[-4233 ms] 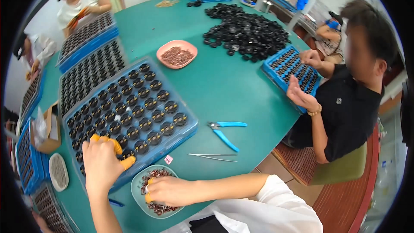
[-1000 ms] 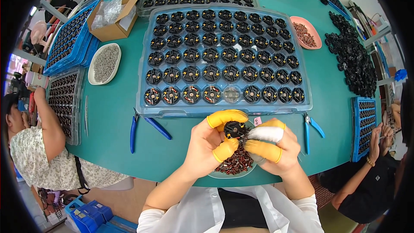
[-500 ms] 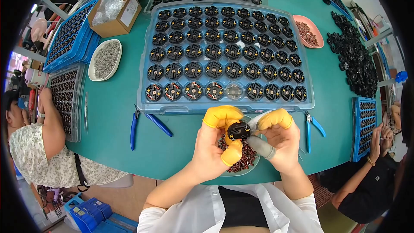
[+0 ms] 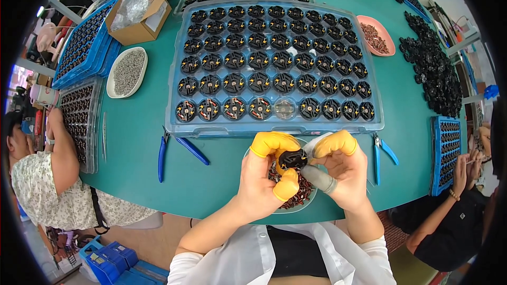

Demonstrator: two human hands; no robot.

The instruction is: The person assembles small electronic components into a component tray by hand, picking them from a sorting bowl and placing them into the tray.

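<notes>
A round black plastic part [image 4: 292,159] with small yellow pieces is gripped at its left side by the yellow-capped fingertips of my left hand [image 4: 260,182]. My right hand [image 4: 346,171], wearing yellow and grey finger covers, pinches at the part's right edge; whatever lies between those fingertips is too small to make out. Beneath both hands sits a bowl [image 4: 315,199] of small dark red components [image 4: 301,196], partly hidden. Just beyond stands a blue-tinted tray [image 4: 274,130] with rows of similar black parts. In its nearest row, one pocket [image 4: 285,109] holds no part, and several parts left of it carry reddish components.
Dark blue cutters [image 4: 162,158] lie left of my hands, light blue cutters [image 4: 377,161] right. Tweezers [image 4: 104,137], a white dish of metal bits [image 4: 127,72] and a carton [image 4: 140,26] stand left. A pink dish [image 4: 376,35] and piled black parts [image 4: 433,68] lie right. Co-workers sit both sides.
At the back, the upper tray of parts no longer shows in its former place; a tray with closer rows now shows there. My hands keep almost the same hold on the black part.
</notes>
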